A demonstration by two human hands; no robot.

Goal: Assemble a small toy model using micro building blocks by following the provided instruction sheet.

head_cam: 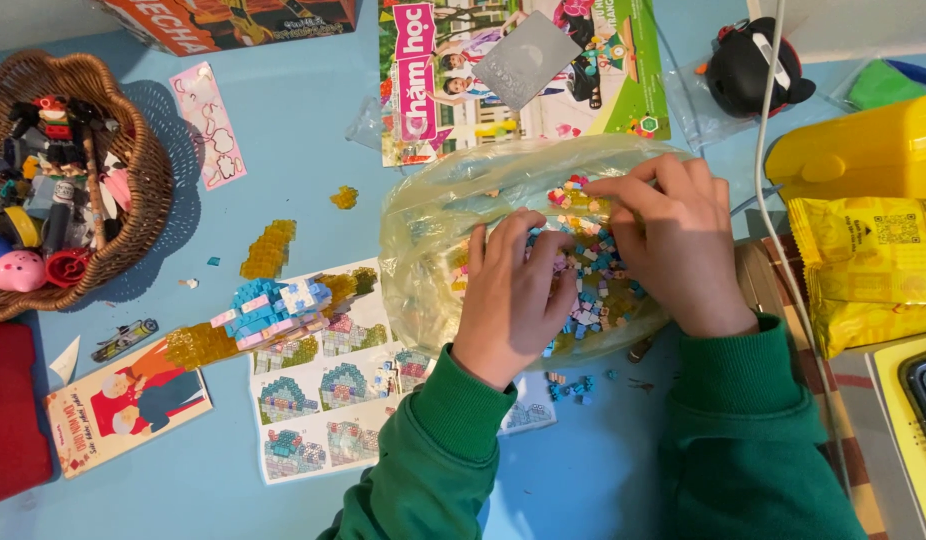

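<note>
Hands in green sleeves rest inside a clear plastic bag (433,215) of tiny building bricks (593,285) on a blue table (283,180). The left hand (513,290) lies flat on the bricks, fingers spread, gripping nothing visible. The right hand (673,245) curls its fingertips onto the pile at the bag's far edge; whether it pinches a brick cannot be told. Just left of the bag sit a half-built blue and pink brick model (268,308) and an instruction sheet (318,400). Farther left stands a wicker basket (143,190) of toys. Right of the bag lies a yellow packet (868,275).
</note>
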